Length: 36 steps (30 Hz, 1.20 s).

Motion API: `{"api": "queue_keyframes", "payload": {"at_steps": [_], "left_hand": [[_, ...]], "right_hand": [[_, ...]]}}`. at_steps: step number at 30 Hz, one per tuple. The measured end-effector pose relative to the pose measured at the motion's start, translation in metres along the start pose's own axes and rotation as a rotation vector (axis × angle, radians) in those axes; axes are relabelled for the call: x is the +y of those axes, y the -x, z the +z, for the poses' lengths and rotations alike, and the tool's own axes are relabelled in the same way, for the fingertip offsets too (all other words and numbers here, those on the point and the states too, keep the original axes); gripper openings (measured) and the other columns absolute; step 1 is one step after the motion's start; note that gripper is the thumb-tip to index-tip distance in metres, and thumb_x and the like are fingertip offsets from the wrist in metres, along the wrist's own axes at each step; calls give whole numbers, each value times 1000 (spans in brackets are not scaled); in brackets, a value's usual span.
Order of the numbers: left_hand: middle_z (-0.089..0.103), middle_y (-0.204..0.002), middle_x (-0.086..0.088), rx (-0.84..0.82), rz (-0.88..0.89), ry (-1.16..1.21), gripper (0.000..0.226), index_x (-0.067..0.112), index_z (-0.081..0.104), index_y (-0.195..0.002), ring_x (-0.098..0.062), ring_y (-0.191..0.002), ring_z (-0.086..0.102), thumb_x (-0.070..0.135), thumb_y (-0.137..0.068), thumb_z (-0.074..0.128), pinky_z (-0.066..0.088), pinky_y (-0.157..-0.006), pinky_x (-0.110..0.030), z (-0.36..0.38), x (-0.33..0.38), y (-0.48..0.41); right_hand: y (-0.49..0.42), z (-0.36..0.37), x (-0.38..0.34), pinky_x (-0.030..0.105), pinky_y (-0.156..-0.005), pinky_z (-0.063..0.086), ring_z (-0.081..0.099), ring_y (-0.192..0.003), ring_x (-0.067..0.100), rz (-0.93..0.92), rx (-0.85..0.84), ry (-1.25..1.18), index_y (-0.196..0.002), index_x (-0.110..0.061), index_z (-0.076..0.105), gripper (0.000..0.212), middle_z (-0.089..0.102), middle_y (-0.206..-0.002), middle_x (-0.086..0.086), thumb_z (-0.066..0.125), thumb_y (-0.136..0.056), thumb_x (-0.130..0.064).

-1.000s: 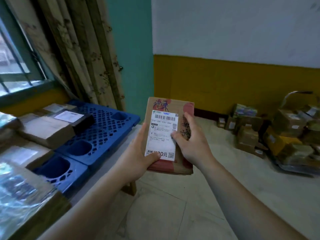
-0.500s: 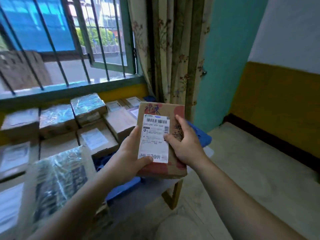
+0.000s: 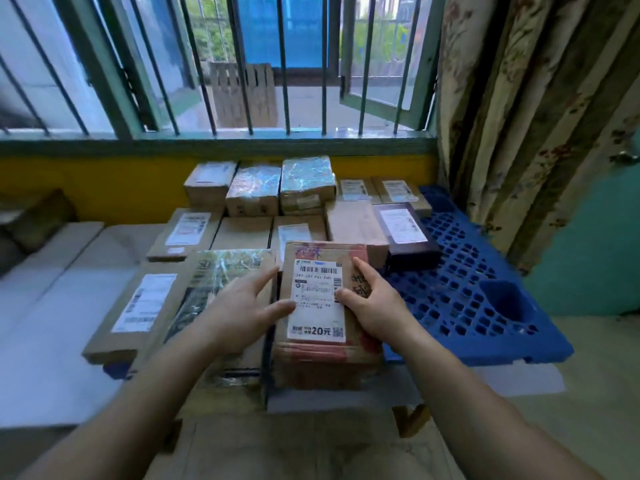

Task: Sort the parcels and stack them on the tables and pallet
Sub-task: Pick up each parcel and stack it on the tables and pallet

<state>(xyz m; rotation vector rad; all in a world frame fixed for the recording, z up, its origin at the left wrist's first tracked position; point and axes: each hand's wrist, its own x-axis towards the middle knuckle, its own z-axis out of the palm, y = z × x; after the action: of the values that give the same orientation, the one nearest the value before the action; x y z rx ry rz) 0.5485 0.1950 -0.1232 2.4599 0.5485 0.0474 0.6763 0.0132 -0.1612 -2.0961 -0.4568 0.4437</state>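
Head view looks down on a brown parcel [image 3: 322,348] with a white label [image 3: 317,299] on its upper face. It sits at the near edge of the blue pallet [image 3: 467,299], which lies on a pale counter [image 3: 52,323].

The right hand [image 3: 375,308] holds the parcel from its three o'clock side. Its thumb presses on the label's right edge and its forefinger lies across the top face. The other fingers are hidden past the parcel's edge. The left hand [image 3: 239,311] is at nine o'clock of the parcel with its fingers straight and spread apart. Only its thumb tip touches the label's left edge, and the fingers reach toward the parcel's upper left corner without curling round it.

Just beside the brown parcel, at nine o'clock and partly under the left hand, lies a film-wrapped parcel [image 3: 225,268]. A flat carton [image 3: 138,306] with a long label lies further out the same way. At twelve o'clock, rows of cardboard boxes [image 3: 242,233] stand close together up to the yellow wall. Some of those at the back are wrapped in shiny film. A dark box [image 3: 410,237] with a white label lies at one o'clock, on the pallet. From two to four o'clock the pallet's blue grid is bare.

Beyond the boxes is a barred window [image 3: 242,64], and a patterned curtain [image 3: 519,116] hangs at two o'clock.
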Motion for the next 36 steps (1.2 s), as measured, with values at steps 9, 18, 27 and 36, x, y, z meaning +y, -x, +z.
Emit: {"api": "queue_keyframes", "payload": {"at_steps": [9, 18, 27, 36], "left_hand": [[12, -158, 8, -46, -179, -335, 64, 47, 14, -147, -24, -147, 4, 61, -91, 41, 4, -113, -62, 29, -11, -7], [23, -154, 2, -67, -214, -343, 63, 46, 18, -147, -26, -139, 20, 60, -90, 42, 22, -110, -59, 24, -9, -21], [29, -152, -1, 66, -126, -56, 69, 26, 29, -148, -20, -136, 33, 43, -89, 60, 34, -110, -42, -46, -57, 24], [22, -156, 4, 205, -259, 38, 69, 26, 25, -149, -14, -141, 24, 45, -91, 57, 24, -112, -30, -171, -228, 144]], "right_hand": [[-30, 24, 2, 29, -83, 46, 47, -100, 13, 22, -108, 75, -154, -38, 19, 71, 39, -143, 2, 57, -95, -44], [-35, 22, -16, 49, -106, 42, 38, -132, 31, 47, -110, 227, -153, -36, 17, 72, 25, -151, 7, 54, -92, -50], [-9, 72, -101, 45, -117, 23, 19, -145, 26, -211, -75, 336, -154, -23, 24, 73, 23, -158, 7, 54, -93, -49], [44, 270, -231, 44, -109, 39, 37, -136, 28, -351, -241, 385, -152, -26, 30, 70, 32, -154, 6, 56, -93, -53]]}}
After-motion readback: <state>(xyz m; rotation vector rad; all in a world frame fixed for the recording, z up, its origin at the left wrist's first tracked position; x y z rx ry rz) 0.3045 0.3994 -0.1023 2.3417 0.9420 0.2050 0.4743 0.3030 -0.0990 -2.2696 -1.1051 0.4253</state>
